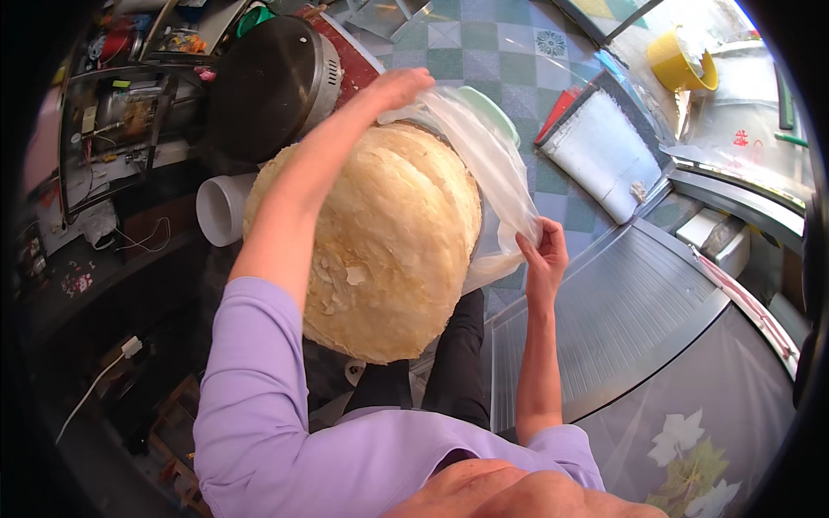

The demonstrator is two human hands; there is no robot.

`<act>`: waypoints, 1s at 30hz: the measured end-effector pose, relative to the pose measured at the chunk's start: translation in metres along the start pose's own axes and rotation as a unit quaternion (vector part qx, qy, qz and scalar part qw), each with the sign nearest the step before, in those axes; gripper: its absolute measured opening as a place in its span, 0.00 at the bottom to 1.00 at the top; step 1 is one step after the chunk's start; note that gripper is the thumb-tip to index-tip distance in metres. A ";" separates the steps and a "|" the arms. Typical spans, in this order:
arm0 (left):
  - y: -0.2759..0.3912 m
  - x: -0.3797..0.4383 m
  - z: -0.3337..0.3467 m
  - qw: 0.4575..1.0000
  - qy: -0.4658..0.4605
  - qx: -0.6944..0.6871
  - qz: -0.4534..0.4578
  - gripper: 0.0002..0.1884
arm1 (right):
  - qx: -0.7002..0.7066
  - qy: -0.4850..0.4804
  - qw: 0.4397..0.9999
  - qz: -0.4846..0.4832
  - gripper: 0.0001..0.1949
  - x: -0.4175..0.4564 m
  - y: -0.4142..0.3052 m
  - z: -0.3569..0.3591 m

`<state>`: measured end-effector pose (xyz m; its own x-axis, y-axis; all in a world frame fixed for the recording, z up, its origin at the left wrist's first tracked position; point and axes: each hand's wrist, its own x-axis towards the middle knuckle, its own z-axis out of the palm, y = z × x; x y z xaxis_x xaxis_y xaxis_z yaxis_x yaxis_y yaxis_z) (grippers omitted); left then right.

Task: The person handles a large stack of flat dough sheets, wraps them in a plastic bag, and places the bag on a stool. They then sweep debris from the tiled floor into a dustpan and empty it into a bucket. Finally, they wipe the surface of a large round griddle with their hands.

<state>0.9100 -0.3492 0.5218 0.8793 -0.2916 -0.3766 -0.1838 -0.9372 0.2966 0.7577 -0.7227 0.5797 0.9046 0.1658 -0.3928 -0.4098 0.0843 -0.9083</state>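
A large round flaky flatbread, golden with a few peeling flakes, lies in front of my body, with layered edges on its right side. A translucent plastic bag runs along the bread's upper right edge, its mouth spread between my two hands. My left hand reaches across above the bread and grips the far end of the bag's rim; its fingertips are partly hidden. At the near right, my right hand pinches the other end of the rim between thumb and fingers. What supports the bread is mostly hidden beneath it.
A dark round griddle stands at the upper left by a red tabletop. Left of the bread is a white plastic bucket. Behind the bag shows a pale green basin. A ribbed metal panel flanks my right arm.
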 end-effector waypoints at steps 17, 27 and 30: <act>-0.006 -0.153 -0.101 0.969 0.055 -0.240 -0.016 0.15 | 0.061 -0.193 0.974 -0.100 0.14 0.006 -0.019 0.038; -0.015 -0.132 -0.121 0.833 -0.125 -0.540 -0.013 0.25 | 0.041 -0.243 0.963 0.110 0.23 0.048 -0.080 0.107; -0.046 -0.103 -0.082 0.936 -0.069 -0.344 0.020 0.32 | 0.070 -0.273 0.953 0.114 0.22 0.043 -0.085 0.112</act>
<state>0.8643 -0.2601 0.6190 0.8036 -0.3910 -0.4487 0.1521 -0.5940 0.7900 0.8181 -0.6127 0.6559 0.6089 0.6792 -0.4097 -0.6353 0.1083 -0.7647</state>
